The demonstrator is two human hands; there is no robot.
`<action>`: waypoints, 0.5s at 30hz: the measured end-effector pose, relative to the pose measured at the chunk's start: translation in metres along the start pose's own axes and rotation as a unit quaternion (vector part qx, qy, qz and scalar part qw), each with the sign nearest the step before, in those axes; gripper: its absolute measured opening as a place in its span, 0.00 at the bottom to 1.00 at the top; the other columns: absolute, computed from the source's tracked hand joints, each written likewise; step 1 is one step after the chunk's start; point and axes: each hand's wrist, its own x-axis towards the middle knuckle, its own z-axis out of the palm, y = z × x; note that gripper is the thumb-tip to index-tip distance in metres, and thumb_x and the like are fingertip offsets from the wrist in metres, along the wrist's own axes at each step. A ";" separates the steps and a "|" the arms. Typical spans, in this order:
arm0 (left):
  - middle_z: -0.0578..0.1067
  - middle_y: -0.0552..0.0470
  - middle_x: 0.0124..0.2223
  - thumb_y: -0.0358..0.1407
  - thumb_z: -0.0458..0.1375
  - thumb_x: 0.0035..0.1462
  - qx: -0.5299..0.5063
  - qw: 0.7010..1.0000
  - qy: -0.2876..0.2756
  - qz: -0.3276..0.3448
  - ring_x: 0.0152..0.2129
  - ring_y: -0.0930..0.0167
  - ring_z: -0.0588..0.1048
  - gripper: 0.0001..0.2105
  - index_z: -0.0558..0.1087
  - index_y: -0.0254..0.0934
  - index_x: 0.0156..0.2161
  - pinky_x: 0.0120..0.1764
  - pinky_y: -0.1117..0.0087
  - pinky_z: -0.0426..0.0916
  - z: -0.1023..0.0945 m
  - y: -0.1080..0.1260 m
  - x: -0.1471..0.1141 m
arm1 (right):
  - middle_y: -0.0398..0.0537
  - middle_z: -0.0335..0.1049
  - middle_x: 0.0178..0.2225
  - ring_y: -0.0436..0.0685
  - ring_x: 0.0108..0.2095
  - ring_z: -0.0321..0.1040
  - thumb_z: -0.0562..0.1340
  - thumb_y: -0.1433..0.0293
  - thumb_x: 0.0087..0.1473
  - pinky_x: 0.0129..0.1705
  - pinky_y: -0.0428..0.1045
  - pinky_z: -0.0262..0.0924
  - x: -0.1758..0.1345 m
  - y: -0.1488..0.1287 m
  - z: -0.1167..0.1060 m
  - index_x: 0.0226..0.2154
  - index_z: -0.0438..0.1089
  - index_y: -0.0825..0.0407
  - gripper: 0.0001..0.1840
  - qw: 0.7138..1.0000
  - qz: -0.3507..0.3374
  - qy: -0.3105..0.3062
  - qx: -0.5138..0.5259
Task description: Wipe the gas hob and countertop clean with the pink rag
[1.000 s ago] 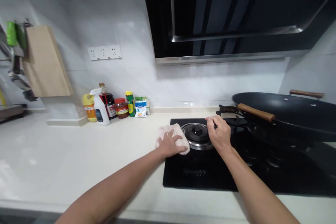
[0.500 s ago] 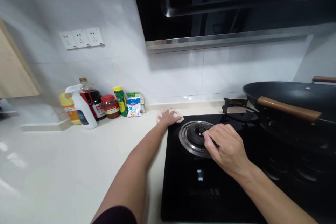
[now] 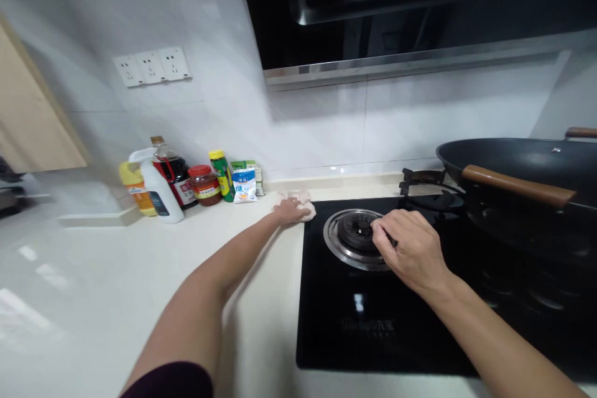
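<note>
My left hand (image 3: 290, 211) presses down on a pale, crumpled cloth (image 3: 305, 205) on the white counter, at the back left corner of the black gas hob (image 3: 354, 342). Its fingers lie over the cloth and bend onto it. Over the right side of the left burner (image 3: 349, 237) is my right hand (image 3: 410, 245), closed in a fist-like grip. A small dark piece shows beside its thumb, but most of what it may hold is hidden behind the fingers.
A large wok (image 3: 504, 155) with wooden handles sits at the right. Behind it is a black pan support (image 3: 420, 180). Spray bottle (image 3: 161, 189), soy sauce bottle (image 3: 175, 174), red-lidded jar (image 3: 205, 186) and salt packet (image 3: 244, 185) stand at the left. The range hood (image 3: 382, 62) hangs above.
My left hand has slid the cloth left along the counter, away from the hob's corner. My right hand stays closed over the burner. The view has shifted slightly.
</note>
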 end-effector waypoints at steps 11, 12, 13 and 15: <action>0.59 0.50 0.75 0.64 0.65 0.49 -0.109 0.968 -0.205 0.091 0.67 0.51 0.65 0.41 0.73 0.45 0.64 0.68 0.57 0.60 -0.024 0.010 -0.238 | 0.43 0.69 0.25 0.51 0.28 0.64 0.59 0.73 0.67 0.37 0.51 0.55 -0.014 0.007 0.014 0.26 0.69 0.51 0.17 1.000 0.009 0.012 -0.025; 0.56 0.53 0.76 0.63 0.65 0.50 -0.094 0.968 -0.209 0.101 0.67 0.49 0.65 0.35 0.77 0.47 0.60 0.69 0.55 0.58 -0.027 0.012 -0.256 | 0.43 0.69 0.25 0.51 0.28 0.64 0.59 0.72 0.68 0.37 0.50 0.55 -0.016 0.009 0.014 0.26 0.69 0.51 0.17 0.999 0.013 0.014 -0.029; 0.55 0.55 0.77 0.61 0.64 0.52 -0.079 0.968 -0.209 0.112 0.67 0.49 0.65 0.30 0.80 0.50 0.55 0.69 0.52 0.56 -0.028 0.013 -0.273 | 0.43 0.69 0.25 0.52 0.28 0.64 0.59 0.72 0.68 0.37 0.50 0.55 -0.016 0.010 0.013 0.26 0.69 0.51 0.17 0.999 0.017 0.017 -0.033; 0.58 0.56 0.75 0.57 0.63 0.55 -0.064 0.969 -0.197 0.137 0.68 0.50 0.65 0.22 0.82 0.55 0.52 0.70 0.47 0.52 -0.026 0.011 -0.302 | 0.43 0.69 0.25 0.52 0.28 0.65 0.59 0.72 0.67 0.37 0.50 0.56 -0.017 0.010 0.011 0.26 0.70 0.51 0.16 0.999 0.024 0.023 -0.034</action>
